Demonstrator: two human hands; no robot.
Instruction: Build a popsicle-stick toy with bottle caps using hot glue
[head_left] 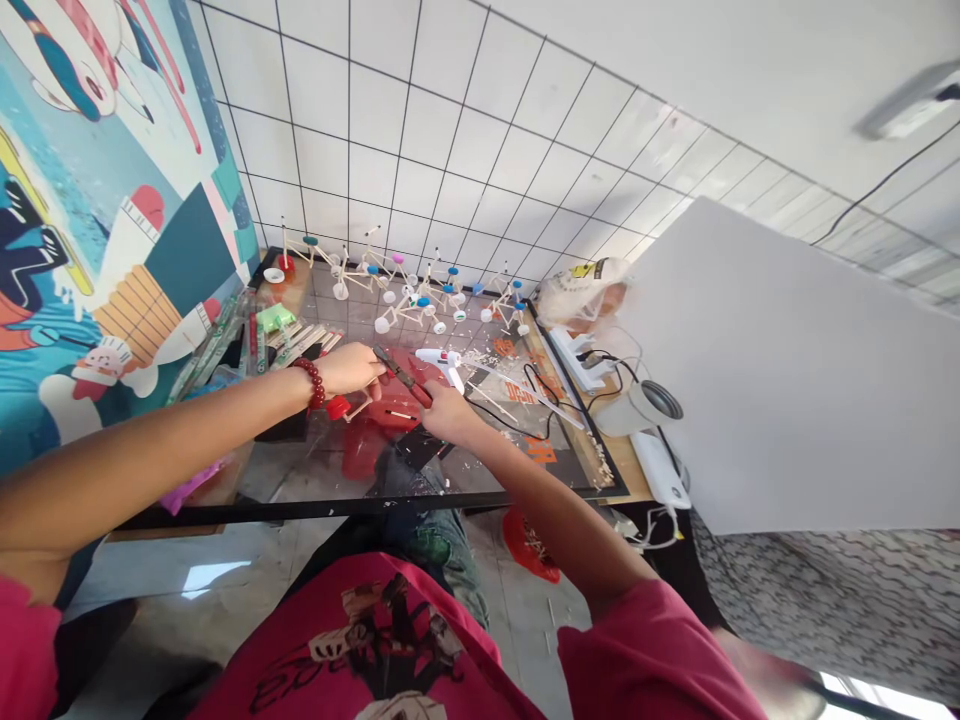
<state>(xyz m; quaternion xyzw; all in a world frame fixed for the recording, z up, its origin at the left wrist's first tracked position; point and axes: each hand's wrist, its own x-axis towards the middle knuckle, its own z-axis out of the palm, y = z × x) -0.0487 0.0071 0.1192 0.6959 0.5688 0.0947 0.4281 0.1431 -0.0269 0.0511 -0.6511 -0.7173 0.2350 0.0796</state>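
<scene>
My left hand (352, 370), with a red bead bracelet at the wrist, is closed on a small stick model. A red bottle cap (337, 407) shows on the model below my fingers; the rest is mostly hidden. In my right hand (448, 412) is a pair of pliers (405, 376) with red handles. Its dark jaws reach to the fingertips of my left hand; I cannot tell what lies between them. Just beyond my right hand lies a white glue gun (442, 360). A short dark-tipped stick (401, 414) lies on the glass table (315, 475) beneath my hands.
Several stick models (420, 300) with white and blue caps stand along the tiled wall. Loose wooden sticks (307, 342) and a green packet (274, 318) lie at the left. A power strip (581, 360), cables and a white paper roll (637, 408) are at the right edge.
</scene>
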